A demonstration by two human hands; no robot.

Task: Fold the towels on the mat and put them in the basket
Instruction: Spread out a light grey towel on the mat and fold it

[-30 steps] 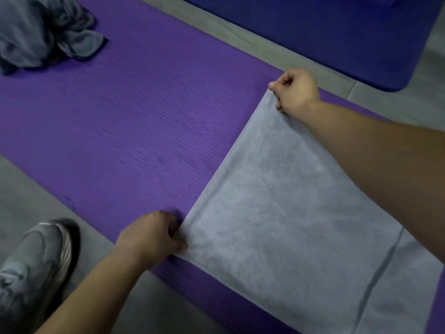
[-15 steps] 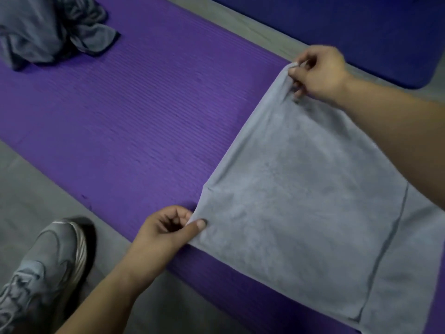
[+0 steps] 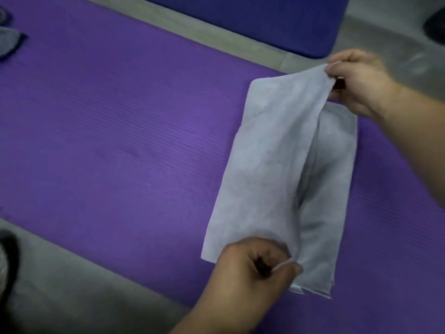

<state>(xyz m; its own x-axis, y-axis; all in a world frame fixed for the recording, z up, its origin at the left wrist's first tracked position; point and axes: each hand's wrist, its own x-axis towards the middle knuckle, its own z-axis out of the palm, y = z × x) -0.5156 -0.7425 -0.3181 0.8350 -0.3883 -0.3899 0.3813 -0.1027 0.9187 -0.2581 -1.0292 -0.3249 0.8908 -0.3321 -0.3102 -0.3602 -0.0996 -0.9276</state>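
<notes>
The pale grey terry towel [image 3: 272, 165] lies on the right part of the ribbed purple foam mat [image 3: 120, 141], now a narrow strip. Half a second ago it was spread wide and flat; since then its left edge has been lifted and carried over toward the right, so the upper layer arches above the lower one without yet being laid down. I judge this fold about half made, with pressing flat and the trip to the basket still ahead. The left hand [image 3: 250, 268] pinches the corner nearest the mat's near edge between thumb and curled fingers; the right hand [image 3: 358, 80] pinches the corner by the mat's far edge. Motion blur softens both grips, and the stacked edges at the near end look like several layers, though I cannot count them. Another crumpled grey towel [image 3: 8, 42] is cut off at the mat's far left. Beyond the mat's far edge lies a dark blue mat [image 3: 252, 20]. No basket is in view.
</notes>
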